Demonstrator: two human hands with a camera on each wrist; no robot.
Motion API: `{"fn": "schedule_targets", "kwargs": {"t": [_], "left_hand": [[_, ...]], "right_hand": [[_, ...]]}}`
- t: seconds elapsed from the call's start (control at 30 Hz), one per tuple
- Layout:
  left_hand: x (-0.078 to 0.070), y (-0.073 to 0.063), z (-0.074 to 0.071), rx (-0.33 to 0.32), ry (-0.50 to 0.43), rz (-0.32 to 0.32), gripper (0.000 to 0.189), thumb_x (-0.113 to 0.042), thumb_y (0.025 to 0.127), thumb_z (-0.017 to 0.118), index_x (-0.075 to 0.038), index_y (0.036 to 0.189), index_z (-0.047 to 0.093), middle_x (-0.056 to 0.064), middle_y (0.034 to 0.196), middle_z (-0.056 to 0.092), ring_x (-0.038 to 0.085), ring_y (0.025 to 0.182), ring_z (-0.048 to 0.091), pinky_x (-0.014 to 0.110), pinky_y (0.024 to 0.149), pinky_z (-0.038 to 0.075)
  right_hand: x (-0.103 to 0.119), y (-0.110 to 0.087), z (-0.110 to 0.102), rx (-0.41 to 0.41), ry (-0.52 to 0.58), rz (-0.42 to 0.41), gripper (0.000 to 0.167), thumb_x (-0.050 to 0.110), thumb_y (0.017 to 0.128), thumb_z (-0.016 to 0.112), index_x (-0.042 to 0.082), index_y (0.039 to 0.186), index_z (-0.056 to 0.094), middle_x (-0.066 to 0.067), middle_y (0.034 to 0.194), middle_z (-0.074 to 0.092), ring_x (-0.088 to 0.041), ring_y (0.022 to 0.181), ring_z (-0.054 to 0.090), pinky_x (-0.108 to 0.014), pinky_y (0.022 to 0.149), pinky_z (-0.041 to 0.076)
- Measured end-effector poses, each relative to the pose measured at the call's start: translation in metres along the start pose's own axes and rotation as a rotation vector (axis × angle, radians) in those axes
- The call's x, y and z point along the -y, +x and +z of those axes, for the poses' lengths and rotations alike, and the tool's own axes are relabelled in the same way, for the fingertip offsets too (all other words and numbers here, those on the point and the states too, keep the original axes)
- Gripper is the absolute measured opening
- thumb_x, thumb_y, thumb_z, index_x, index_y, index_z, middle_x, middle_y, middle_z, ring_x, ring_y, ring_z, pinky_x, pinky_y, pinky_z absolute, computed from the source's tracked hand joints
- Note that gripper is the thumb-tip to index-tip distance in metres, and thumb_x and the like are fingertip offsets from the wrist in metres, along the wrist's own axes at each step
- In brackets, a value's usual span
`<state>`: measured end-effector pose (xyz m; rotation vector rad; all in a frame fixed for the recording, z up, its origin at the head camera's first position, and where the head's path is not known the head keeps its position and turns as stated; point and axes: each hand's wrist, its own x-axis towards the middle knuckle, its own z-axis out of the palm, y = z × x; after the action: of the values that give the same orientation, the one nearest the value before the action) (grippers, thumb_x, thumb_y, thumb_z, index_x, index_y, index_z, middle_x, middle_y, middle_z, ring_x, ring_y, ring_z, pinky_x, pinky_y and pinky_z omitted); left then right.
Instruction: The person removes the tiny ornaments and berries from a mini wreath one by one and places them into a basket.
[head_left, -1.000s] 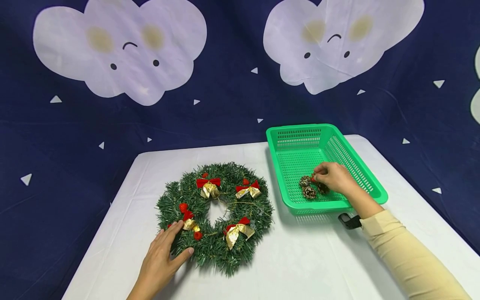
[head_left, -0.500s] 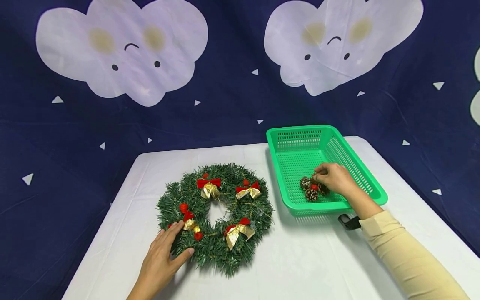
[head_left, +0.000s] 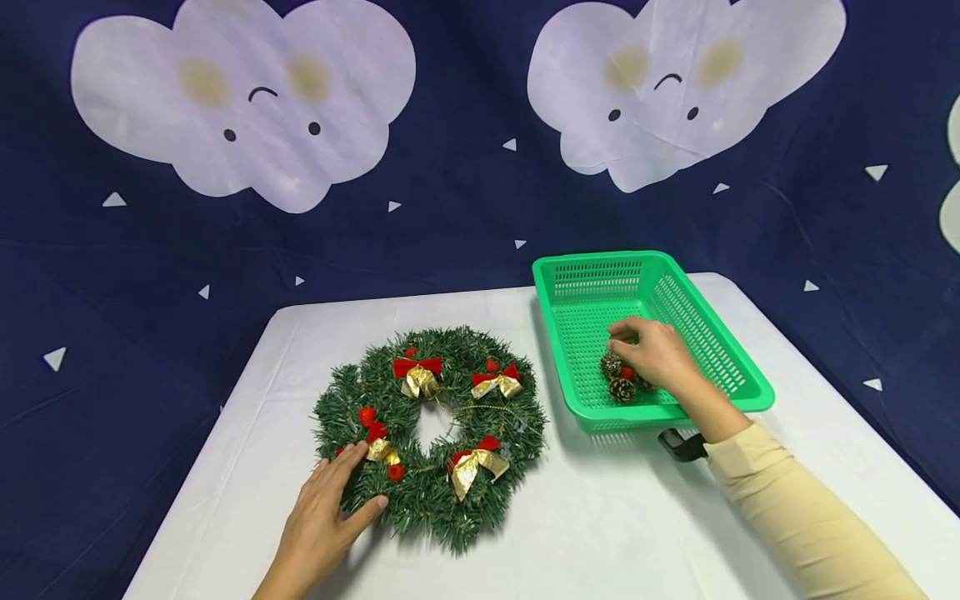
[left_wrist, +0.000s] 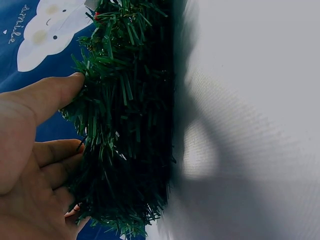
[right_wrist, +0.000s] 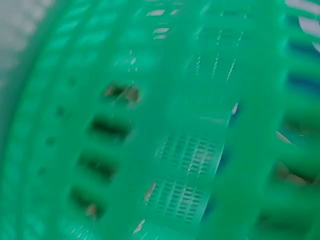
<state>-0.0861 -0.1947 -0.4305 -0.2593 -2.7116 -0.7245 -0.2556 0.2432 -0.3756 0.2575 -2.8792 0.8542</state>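
A green tinsel wreath (head_left: pixel 465 517) with red and gold bows and red berries lies flat on the white table. My left hand (head_left: pixel 318 517) rests on its left edge, fingers fairly straight and thumb apart; in the left wrist view the thumb (left_wrist: pixel 55 95) touches the greenery. Inside the green basket (head_left: pixel 561 350), my right hand (head_left: pixel 660 354) hovers over a small cluster of pine cones (head_left: pixel 621 389) with a red berry (head_left: pixel 627 373). Its thumb and fingertips come close together above the cones; I cannot tell whether they pinch anything. The basket wall hides this hand in the right wrist view.
The basket stands at the table's back right, its rim between my right forearm and the cones. A black strap mount (head_left: pixel 682 446) sits at my right wrist. Behind the table (head_left: pixel 592 517) hangs a dark blue cloth (head_left: pixel 450 250) with cloud prints.
The right hand has shifted left and slightly up over the cones. The red berry, at its fingertips earlier, now lies among the cones. The left hand and wreath have stayed put.
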Motion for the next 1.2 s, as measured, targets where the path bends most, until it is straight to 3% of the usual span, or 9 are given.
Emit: {"fn": "schedule_targets", "kwargs": {"t": [0.23, 0.43, 1.03, 1.2], "left_hand": [[0.0, 0.0, 0.0, 0.005, 0.001, -0.007, 0.073, -0.033, 0.074, 0.078, -0.008, 0.137, 0.049, 0.017, 0.136, 0.054, 0.037, 0.126, 0.05, 0.054, 0.105, 0.032], [0.0, -0.001, 0.001, -0.004, 0.0, -0.001, 0.073, -0.033, 0.075, 0.078, -0.008, 0.137, 0.049, 0.017, 0.136, 0.054, 0.036, 0.126, 0.05, 0.051, 0.106, 0.032], [0.001, -0.001, 0.001, -0.029, 0.006, 0.018, 0.073, -0.032, 0.074, 0.078, -0.008, 0.137, 0.049, 0.016, 0.137, 0.054, 0.036, 0.126, 0.05, 0.035, 0.117, 0.024], [0.001, 0.0, 0.001, -0.019, -0.001, 0.01, 0.073, -0.032, 0.074, 0.078, -0.009, 0.137, 0.049, 0.017, 0.137, 0.054, 0.036, 0.126, 0.05, 0.045, 0.111, 0.03]], "right_hand": [[0.027, 0.001, 0.009, -0.052, 0.068, -0.057, 0.03, 0.025, 0.091, 0.062, 0.007, 0.115, 0.064, -0.015, 0.111, 0.069, -0.035, 0.105, 0.063, -0.05, 0.086, 0.052], [0.046, 0.002, 0.019, -0.05, 0.117, -0.071, 0.028, 0.024, 0.09, 0.063, 0.008, 0.114, 0.064, -0.013, 0.112, 0.069, -0.033, 0.108, 0.062, -0.05, 0.089, 0.051], [0.088, 0.005, 0.043, -0.089, 0.204, -0.111, 0.028, 0.024, 0.089, 0.065, 0.009, 0.112, 0.065, -0.011, 0.11, 0.07, -0.029, 0.103, 0.064, -0.045, 0.083, 0.055], [0.098, 0.006, 0.05, -0.092, 0.21, -0.118, 0.03, 0.025, 0.088, 0.066, 0.009, 0.113, 0.065, -0.01, 0.11, 0.07, -0.029, 0.102, 0.065, -0.044, 0.083, 0.055]]}}
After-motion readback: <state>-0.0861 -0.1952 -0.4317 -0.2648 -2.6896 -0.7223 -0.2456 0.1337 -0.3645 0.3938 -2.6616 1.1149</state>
